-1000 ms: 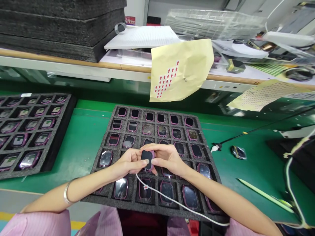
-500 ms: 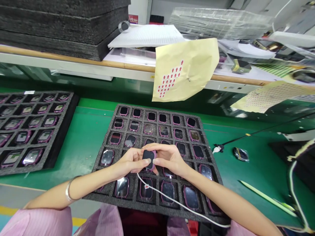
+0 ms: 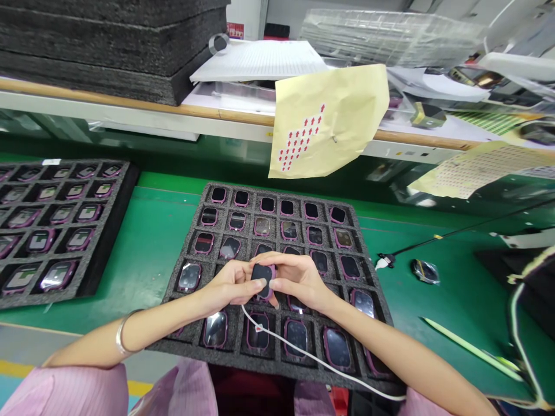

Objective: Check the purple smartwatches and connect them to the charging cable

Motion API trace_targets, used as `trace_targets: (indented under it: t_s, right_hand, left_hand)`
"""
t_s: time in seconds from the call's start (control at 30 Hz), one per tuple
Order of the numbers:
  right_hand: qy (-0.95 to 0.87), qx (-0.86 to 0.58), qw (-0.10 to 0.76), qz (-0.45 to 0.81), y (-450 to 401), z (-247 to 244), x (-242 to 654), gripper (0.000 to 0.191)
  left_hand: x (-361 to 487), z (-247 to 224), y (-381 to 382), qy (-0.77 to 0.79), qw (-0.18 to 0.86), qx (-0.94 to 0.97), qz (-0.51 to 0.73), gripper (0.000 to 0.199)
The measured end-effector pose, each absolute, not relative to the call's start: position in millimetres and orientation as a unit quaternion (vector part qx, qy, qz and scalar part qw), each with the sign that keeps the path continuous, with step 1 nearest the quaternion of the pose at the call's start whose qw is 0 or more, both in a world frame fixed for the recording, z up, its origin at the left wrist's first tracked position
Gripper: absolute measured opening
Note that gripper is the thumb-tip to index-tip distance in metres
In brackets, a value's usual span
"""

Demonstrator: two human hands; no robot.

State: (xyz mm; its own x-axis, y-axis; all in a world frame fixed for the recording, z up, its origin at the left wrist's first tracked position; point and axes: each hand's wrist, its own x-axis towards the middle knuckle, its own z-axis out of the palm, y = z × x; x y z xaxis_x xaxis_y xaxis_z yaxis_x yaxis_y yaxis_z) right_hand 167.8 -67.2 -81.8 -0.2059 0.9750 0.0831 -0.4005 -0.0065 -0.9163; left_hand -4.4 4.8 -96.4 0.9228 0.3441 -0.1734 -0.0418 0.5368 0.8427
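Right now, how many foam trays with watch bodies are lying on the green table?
2. One foam tray lies in the middle, under both hands; a second tray lies at the left, cut off by the picture edge. More may lie outside the view.

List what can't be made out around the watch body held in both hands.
- Head view: the front of the watch body is turned away; fingers of the left hand and right hand cover its edges.
- Where the white cable plugs in is hidden under the thumbs; its far end runs behind the right forearm.
- Foam tray pockets under the hands are covered.
- Print on the yellow sheet is too small.
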Motion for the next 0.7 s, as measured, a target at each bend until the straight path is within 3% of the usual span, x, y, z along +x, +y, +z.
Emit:
trace_targets:
  t_s: [0.53,0.7]
  right_hand:
    - [-0.452,-0.327,0.546,0.625,-66,-84,168,0.030]
    - [-0.437,-0.334,0.517,0.656,-76,-85,163,0.045]
  left_hand:
    - [-6,-96,4,0.202,0.852,0.472,0.102,0.035]
    - [-13,-91,-12,0.287,0.833,0.463,0.098,0.035]
